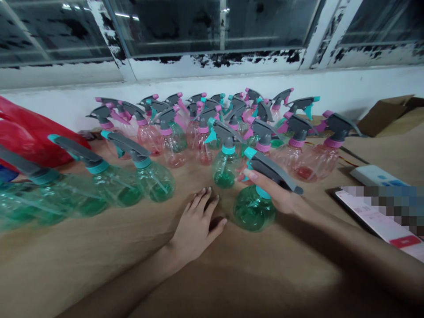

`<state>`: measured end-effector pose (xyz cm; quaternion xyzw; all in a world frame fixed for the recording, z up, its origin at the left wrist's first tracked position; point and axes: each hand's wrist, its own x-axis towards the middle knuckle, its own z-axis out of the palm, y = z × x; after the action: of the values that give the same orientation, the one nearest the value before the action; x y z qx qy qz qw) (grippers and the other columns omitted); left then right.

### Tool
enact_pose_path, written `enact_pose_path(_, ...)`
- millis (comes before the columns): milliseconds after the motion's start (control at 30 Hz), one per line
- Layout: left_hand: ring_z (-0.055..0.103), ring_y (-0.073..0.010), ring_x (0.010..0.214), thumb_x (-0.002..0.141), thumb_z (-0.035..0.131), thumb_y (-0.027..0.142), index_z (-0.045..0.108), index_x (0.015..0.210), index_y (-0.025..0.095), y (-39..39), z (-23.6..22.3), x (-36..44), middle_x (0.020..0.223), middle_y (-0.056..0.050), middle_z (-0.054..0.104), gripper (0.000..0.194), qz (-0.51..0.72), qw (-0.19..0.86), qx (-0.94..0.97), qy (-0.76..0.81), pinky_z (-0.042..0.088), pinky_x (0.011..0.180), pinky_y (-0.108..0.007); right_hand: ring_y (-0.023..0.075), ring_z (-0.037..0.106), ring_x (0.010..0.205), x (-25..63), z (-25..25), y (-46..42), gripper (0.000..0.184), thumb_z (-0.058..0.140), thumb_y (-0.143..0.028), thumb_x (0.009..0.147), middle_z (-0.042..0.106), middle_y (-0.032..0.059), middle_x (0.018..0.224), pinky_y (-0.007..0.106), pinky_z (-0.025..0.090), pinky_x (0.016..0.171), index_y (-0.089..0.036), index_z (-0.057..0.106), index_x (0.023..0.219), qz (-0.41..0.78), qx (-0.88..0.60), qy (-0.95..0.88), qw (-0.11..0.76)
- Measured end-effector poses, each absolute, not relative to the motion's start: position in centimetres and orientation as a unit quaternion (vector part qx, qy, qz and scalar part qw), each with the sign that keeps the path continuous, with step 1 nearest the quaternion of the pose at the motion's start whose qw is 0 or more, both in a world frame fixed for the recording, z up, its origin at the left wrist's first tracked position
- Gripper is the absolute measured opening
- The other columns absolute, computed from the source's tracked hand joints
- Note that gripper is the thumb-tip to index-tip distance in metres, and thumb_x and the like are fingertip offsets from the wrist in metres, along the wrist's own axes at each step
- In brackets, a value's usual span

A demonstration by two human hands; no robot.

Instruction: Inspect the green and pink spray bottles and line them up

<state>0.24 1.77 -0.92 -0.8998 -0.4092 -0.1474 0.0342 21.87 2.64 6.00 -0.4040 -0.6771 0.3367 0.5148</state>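
My right hand is closed around the neck of a clear green spray bottle with a turquoise collar and a grey trigger head. My left hand lies palm down on the brown tabletop, fingers spread, holding nothing. Just behind the held bottle stands another green spray bottle with a turquoise nozzle. To the left of my left hand, several more green spray bottles stand in a slanting row.
Many pink and green spray bottles crowd the back by the wall. A red plastic bag lies at left. On the right are a cardboard box, a white device and a phone-like screen, partly blurred out.
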Motion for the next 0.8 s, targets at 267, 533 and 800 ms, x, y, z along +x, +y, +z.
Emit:
enact_pose_path(267, 0.037, -0.033, 0.131, 0.093, 0.049, 0.042, 0.048, 0.129, 0.01, 1.84, -0.98, 0.17, 0.141, -0.019, 0.043, 0.048, -0.154, 0.032, -0.899, -0.409, 0.036, 0.102, -0.05, 0.02, 0.061, 0.087, 21.61, 6.13, 2.54, 0.022, 0.061, -0.04, 0.085, 0.065, 0.0014, 0.094, 0.038, 0.046, 0.087, -0.027, 0.062, 0.103, 0.351, -0.376, -0.688, 0.512)
enact_pose_path(533, 0.037, -0.032, 0.132, 0.094, 0.048, 0.042, 0.048, 0.129, 0.01, 1.8, -0.97, 0.14, 0.14, -0.019, 0.044, 0.048, -0.173, 0.023, -0.898, -0.403, 0.033, 0.105, -0.05, 0.0192, 0.063, 0.09, 21.71, 5.89, 2.81, 0.023, 0.062, -0.038, 0.085, 0.065, 0.0026, 0.105, 0.035, 0.047, 0.086, -0.025, 0.061, 0.104, 0.382, -0.349, -0.682, 0.516)
enact_pose_path(800, 0.037, -0.0329, 0.131, 0.092, 0.05, 0.041, 0.05, 0.128, 0.009, 1.78, -1.05, 0.14, 0.14, -0.02, 0.044, 0.049, -0.161, 0.027, -0.898, -0.408, 0.034, 0.104, -0.049, 0.0183, 0.061, 0.082, 21.7, 5.78, 2.69, 0.02, 0.061, -0.037, 0.085, 0.064, 0.001, 0.1, 0.034, 0.046, 0.075, -0.028, 0.06, 0.103, 0.379, -0.359, -0.68, 0.515)
